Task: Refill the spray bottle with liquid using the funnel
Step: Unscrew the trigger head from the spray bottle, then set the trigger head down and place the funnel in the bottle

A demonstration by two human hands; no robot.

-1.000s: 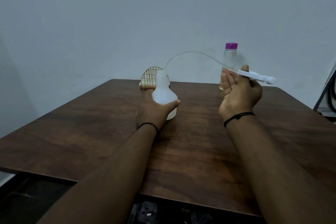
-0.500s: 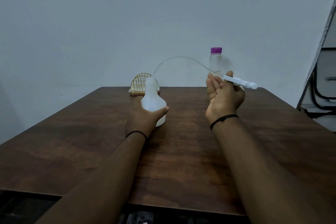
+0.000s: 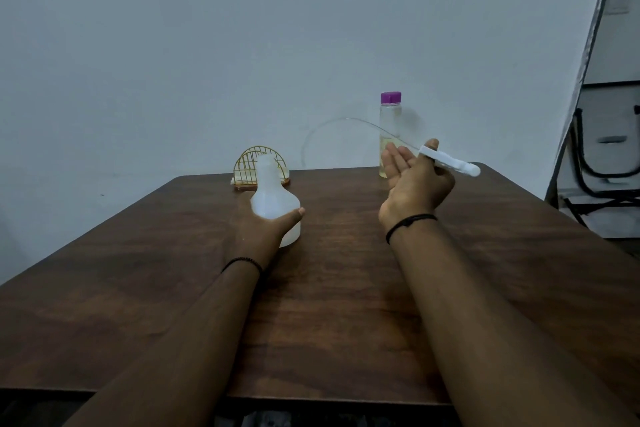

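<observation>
The spray bottle is gripped by the left hand at bench centre, neck uncapped. The spray head, tube trailing, is pinched by the right hand at two o'clock. Opening is judged done; next, the head is to be set down and a funnel, not seen, fetched.

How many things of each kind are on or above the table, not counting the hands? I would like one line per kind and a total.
Bottles: 2, the white spray bottle with its neck open and the clear bottle with purple cap
Spray heads with tube: 1, the spray head, held up
Wire holders: 1, the gold wire holder
Total: 4
</observation>
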